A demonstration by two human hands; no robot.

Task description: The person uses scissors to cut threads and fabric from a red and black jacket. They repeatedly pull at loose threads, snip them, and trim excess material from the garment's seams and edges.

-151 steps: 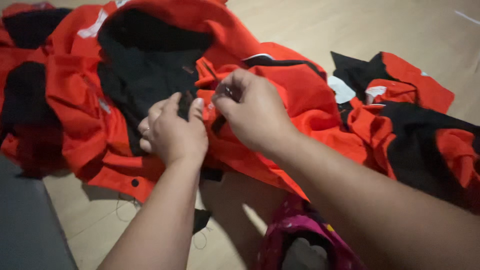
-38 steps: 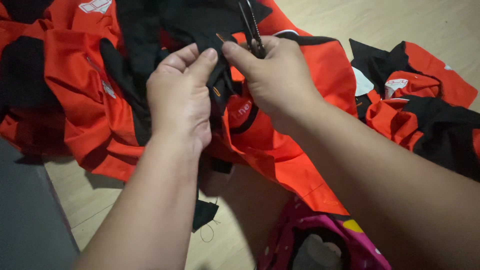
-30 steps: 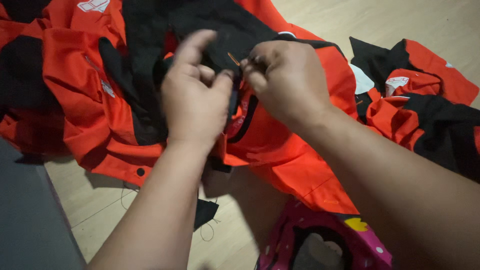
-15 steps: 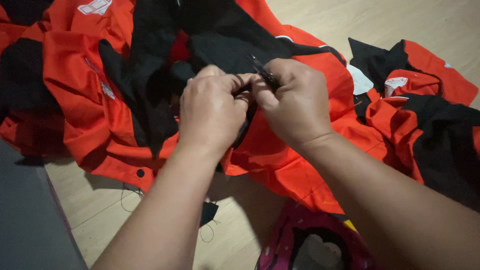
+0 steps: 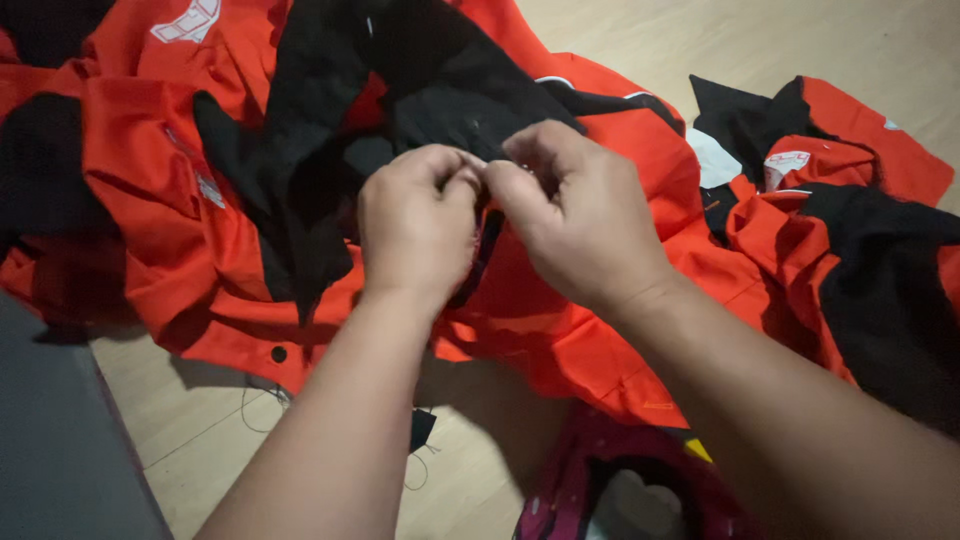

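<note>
Fabric-picking is the step in hand: left hand [image 5: 415, 225] and right hand [image 5: 575, 225] meet over the orange and black garment [image 5: 560, 330] on the wooden floor [image 5: 200, 430], fingers closed, pinching its black strip [image 5: 487, 240]. Next calls for a steady, fine pinch, I judge.

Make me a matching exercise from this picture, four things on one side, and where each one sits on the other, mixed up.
Things:
1. left hand
2. second orange and black garment
3. pink patterned item
4. grey surface

Places:
A. bottom left corner
B. right edge, on the wooden floor
C. bottom middle, under the right forearm
D. centre, pinching black cloth beside the right hand

Pairs: 1-D, 2-B, 3-C, 4-A
</note>
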